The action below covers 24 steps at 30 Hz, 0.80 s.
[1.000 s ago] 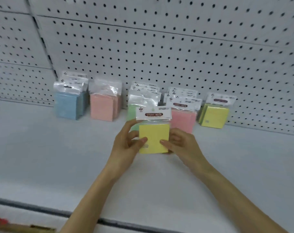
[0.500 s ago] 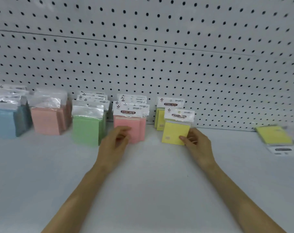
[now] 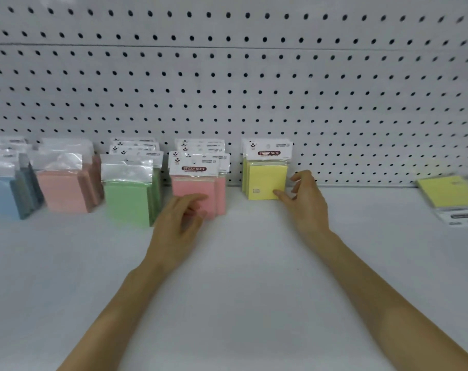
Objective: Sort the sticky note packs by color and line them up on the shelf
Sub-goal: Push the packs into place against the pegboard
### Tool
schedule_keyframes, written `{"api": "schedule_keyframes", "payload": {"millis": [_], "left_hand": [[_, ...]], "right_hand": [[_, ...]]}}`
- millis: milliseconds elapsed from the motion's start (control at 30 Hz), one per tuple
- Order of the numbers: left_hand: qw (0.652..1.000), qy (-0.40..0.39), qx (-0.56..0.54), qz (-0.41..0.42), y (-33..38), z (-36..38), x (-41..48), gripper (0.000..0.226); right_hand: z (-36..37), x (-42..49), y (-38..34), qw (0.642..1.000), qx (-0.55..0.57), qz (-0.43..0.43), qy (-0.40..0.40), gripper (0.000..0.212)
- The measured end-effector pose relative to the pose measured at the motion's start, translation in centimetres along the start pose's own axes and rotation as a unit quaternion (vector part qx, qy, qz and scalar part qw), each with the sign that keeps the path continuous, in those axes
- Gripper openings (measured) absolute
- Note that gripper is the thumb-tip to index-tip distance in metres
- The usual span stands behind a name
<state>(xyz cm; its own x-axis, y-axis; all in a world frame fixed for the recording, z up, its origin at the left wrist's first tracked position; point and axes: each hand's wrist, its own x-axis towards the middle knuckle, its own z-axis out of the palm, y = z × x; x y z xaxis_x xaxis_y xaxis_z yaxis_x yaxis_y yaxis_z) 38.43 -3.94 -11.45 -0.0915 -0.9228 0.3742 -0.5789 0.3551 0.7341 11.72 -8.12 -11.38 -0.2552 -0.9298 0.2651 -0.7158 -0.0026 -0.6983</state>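
Right hand (image 3: 306,204) is held open, thumb against yellow pack (image 3: 266,183) at shelf (image 3: 240,277) back edge; pack could be toppled if snagged.

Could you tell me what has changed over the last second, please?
The yellow pack, held up by both hands a second ago, now stands fronting the yellow row. The left hand let go and hovers before the pink packs; the right hand has opened, thumb just touching the pack's corner. The other rows and the loose yellow pack lying at right stayed put.
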Motion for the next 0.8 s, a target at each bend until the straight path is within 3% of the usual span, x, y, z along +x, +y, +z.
{"api": "schedule_keyframes", "payload": {"millis": [200, 367, 533, 700, 800], "left_hand": [[0.989, -0.032, 0.119, 0.085, 3.1, 0.9, 1.9, 0.035], [0.99, -0.071, 0.061, 0.109, 9.2, 8.1, 3.7, 0.037], [0.986, -0.139, -0.018, 0.088, 15.5, 18.9, 4.7, 0.05], [0.977, -0.195, -0.053, 0.065, 21.7, 28.5, 7.0, 0.042], [0.973, -0.218, -0.046, 0.06, 24.4, 32.9, 8.8, 0.041]], "right_hand": [[-4.5, 0.7, 1.9, 0.998, 0.054, -0.019, 0.013, 0.032], [-13.6, 0.6, 8.7, 0.998, -0.003, -0.018, 0.057, 0.023], [-22.1, -0.1, 17.3, 0.993, -0.026, 0.062, 0.094, 0.026], [-27.6, -0.6, 24.0, 0.988, -0.012, 0.087, 0.126, 0.03], [-29.9, -0.2, 26.8, 0.991, -0.035, 0.076, 0.105, 0.033]]}}
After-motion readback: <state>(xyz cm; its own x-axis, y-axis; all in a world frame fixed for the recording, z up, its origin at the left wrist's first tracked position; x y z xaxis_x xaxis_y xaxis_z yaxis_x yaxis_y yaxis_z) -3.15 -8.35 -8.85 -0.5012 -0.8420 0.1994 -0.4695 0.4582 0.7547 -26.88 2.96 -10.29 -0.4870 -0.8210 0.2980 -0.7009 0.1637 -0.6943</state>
